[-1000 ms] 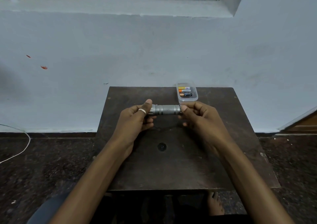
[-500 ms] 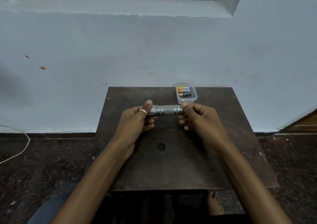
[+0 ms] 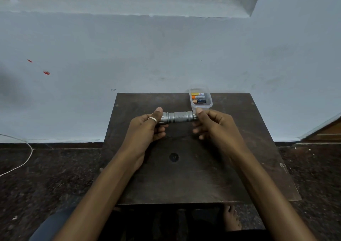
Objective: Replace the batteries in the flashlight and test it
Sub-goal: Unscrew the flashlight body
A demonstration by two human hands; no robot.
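Observation:
A silver metal flashlight [image 3: 178, 117] is held level above the far half of a dark wooden table [image 3: 249, 148]. My left hand [image 3: 145, 128], with a ring on one finger, grips its wider head end. My right hand [image 3: 212, 125] pinches the tail end between thumb and fingers, hiding the tail cap. Just behind the right thumb stands a small clear plastic box [image 3: 191, 103] with three batteries [image 3: 198, 98] lying side by side inside.
The table stands against a pale blue wall [image 3: 166, 56]. A round dark hole [image 3: 173, 157] marks the tabletop's middle. A white cable [image 3: 22, 159] lies on the dark floor at the left. A bare foot [image 3: 231, 217] shows below the table's near edge.
Both hands and the flashlight stay in nearly the same place. My right fingers have shifted slightly on the tail end.

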